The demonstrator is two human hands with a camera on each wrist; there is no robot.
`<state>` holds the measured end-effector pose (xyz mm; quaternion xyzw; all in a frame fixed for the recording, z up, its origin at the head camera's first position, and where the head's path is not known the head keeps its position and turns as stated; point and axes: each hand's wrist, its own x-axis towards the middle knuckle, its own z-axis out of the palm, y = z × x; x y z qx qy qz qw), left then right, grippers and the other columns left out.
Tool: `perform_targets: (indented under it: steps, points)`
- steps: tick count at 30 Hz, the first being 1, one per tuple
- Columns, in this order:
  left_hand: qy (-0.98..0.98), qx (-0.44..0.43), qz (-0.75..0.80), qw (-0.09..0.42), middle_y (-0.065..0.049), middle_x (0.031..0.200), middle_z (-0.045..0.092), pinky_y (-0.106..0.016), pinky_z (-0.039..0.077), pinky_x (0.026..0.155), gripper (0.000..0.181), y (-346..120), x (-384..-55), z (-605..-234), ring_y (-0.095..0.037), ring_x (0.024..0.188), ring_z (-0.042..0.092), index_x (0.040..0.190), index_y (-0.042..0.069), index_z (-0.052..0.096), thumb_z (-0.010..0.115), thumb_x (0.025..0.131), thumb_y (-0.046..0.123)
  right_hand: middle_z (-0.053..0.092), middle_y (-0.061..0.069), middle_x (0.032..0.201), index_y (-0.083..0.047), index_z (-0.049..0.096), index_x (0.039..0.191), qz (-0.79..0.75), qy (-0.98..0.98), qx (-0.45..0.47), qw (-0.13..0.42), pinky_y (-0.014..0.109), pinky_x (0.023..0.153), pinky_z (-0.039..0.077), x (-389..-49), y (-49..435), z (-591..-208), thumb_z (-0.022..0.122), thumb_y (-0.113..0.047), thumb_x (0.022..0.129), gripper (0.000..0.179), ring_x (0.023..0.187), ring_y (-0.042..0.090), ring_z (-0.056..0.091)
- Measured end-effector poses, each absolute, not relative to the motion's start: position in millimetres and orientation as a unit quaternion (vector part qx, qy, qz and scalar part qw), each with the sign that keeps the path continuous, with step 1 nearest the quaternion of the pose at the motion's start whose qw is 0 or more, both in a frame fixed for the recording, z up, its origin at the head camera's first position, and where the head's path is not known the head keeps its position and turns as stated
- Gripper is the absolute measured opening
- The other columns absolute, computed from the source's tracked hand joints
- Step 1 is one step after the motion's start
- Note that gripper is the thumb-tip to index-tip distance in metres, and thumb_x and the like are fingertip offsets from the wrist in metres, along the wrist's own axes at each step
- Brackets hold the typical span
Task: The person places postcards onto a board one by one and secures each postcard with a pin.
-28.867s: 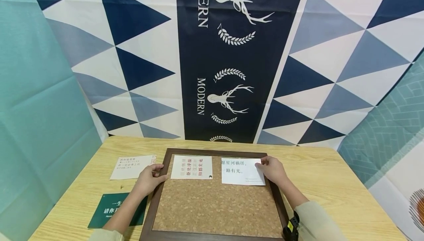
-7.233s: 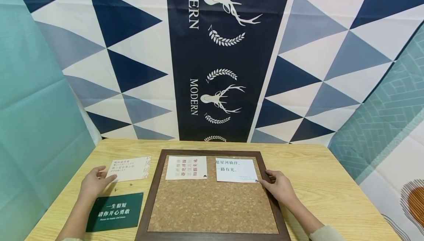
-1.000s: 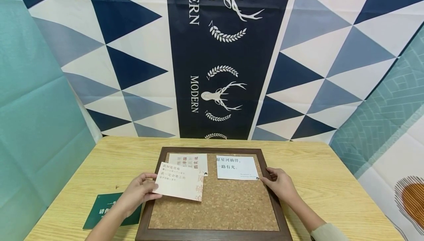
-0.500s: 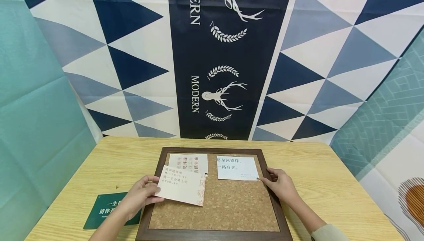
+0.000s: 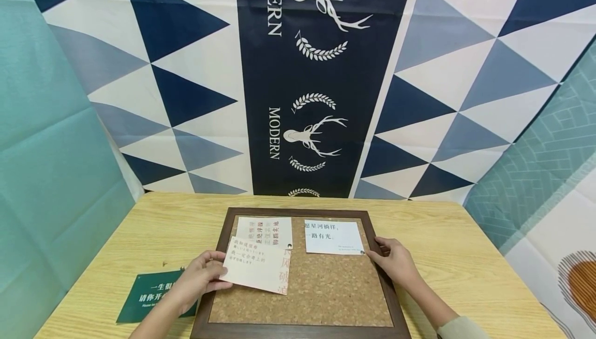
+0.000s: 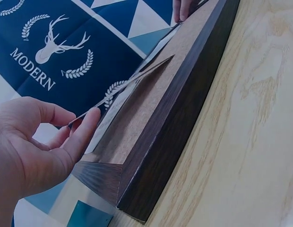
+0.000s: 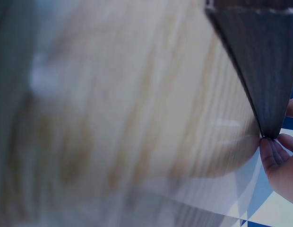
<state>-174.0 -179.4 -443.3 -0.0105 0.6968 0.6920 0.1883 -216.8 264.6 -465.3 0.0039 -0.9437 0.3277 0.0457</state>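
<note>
My left hand pinches the left edge of a cream card with printed text, above the framed cork board. In the left wrist view the card is nearly edge-on, tilted and raised off the cork. It overlaps the lower part of a white card on the board, which has a pushpin at its lower right corner. Another white card lies to the right, with a pin at its lower right corner. My right hand grips the board's right frame, thumb near that pin; the right wrist view shows its fingers at the frame edge.
A dark green card lies on the wooden table left of the board, partly behind my left forearm. A small pin sits above it. Patterned cloth hangs behind the table.
Earlier, my right hand held the right white card, then unpinned; later my left hand took the cream card from the table. Over the last second that card has shifted slightly down and right.
</note>
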Motion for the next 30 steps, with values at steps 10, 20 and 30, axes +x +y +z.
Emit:
perform_targets:
  steps: [10, 20, 30]
  points:
    - [0.704, -0.030, 0.685, 0.183, -0.015, 0.102, 0.056, -0.036, 0.056, 0.080, 0.046, -176.5, -172.5, -445.7, -0.019, 0.087, 0.065, 0.129, -0.008, 0.030, 0.050, 0.090, 0.005, 0.056, 0.025, 0.114, 0.009, 0.051, 0.128, 0.330, -0.943, 0.005, 0.045, 0.038, 0.075, 0.054, -216.8, 265.4, -465.8, 0.067, -0.021, 0.086, 0.054, 0.098, 0.034, 0.061]
    - [0.743, -0.036, 0.646, 0.169, -0.010, 0.089, 0.059, -0.034, 0.057, 0.070, 0.041, -178.0, -167.8, -446.2, -0.018, 0.073, 0.065, 0.123, -0.011, 0.039, 0.054, 0.092, 0.011, 0.056, 0.025, 0.114, 0.009, 0.051, 0.127, 0.324, -0.945, 0.004, 0.046, 0.038, 0.075, 0.054, -216.5, 265.1, -465.8, 0.067, -0.022, 0.086, 0.054, 0.098, 0.034, 0.061]
    - [0.786, -0.027, 0.597, 0.161, -0.009, 0.076, 0.061, -0.032, 0.057, 0.060, 0.031, -178.5, -163.6, -445.4, -0.014, 0.060, 0.062, 0.108, -0.013, 0.055, 0.058, 0.090, 0.012, 0.055, 0.026, 0.115, 0.009, 0.051, 0.127, 0.323, -0.945, 0.008, 0.048, 0.039, 0.075, 0.054, -218.1, 265.8, -467.3, 0.066, -0.021, 0.086, 0.054, 0.098, 0.035, 0.060]
